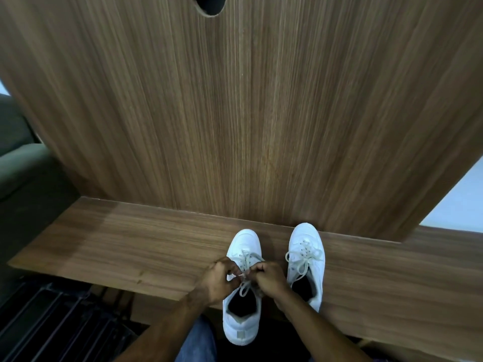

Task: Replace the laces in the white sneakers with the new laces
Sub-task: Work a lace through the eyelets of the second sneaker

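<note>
**Lace pinched over the left sneaker**

While both sneakers are sitting on the wooden ledge (130,246), the left hand (218,279) and right hand (269,279) are pinching the lace (245,276) between curled fingertips above the left sneaker (243,296); the right sneaker (307,259) is standing just beside, bow tied.

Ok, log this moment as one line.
left hand: pinches lace | right hand: pinches lace | left sneaker: being tied | right sneaker: bow tied

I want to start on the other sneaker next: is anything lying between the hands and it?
Nothing visible: the right hand is beside the right sneaker, only bare wood between them. Both hands pinch the left sneaker's lace.
</note>
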